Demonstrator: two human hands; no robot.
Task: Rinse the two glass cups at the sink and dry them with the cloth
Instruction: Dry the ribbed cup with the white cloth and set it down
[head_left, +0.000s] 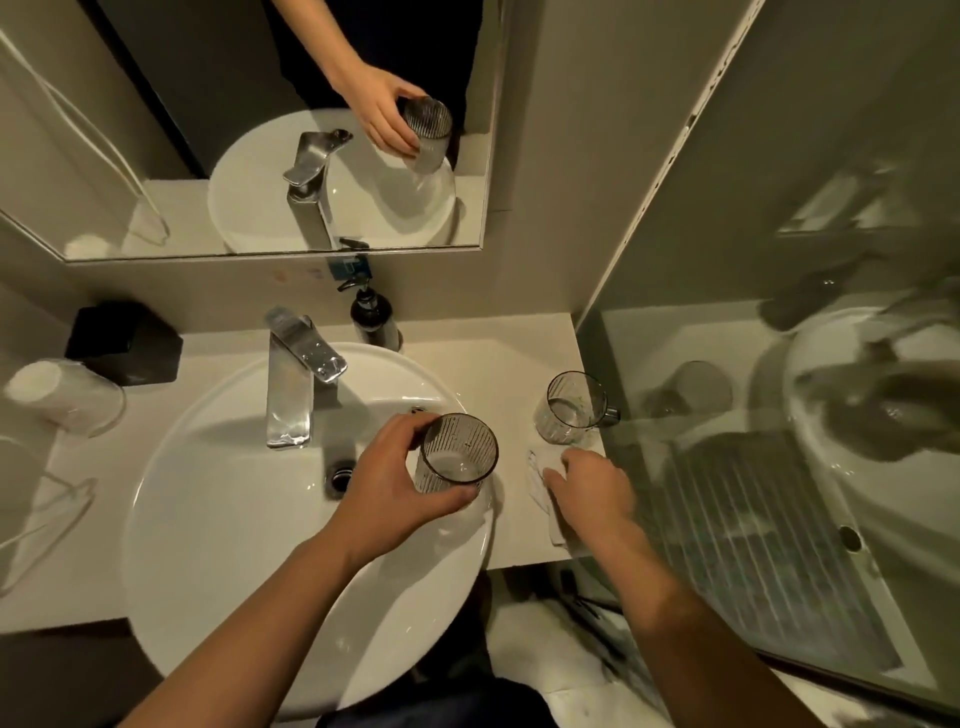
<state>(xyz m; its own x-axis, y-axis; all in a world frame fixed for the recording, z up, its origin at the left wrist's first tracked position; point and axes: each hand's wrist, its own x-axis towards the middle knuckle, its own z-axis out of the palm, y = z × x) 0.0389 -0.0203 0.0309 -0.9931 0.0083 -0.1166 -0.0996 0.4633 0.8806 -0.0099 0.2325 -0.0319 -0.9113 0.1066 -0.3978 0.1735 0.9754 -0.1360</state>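
Observation:
My left hand (392, 480) grips a ribbed glass cup (457, 452) upright over the right side of the white basin (208, 493). A second ribbed glass cup (571, 408), with a small handle, stands on the counter to the right of the basin. My right hand (589, 488) rests on a white cloth (543, 493) lying on the counter just in front of that cup; the hand covers most of the cloth, and I cannot tell whether the fingers have closed on it.
A chrome tap (296, 379) stands behind the basin, its drain (340, 475) below. A dark soap dispenser (371, 317) sits by the wall, a black box (124, 343) and an upturned cup (62, 395) at left. A glass partition (779, 415) bounds the counter's right edge.

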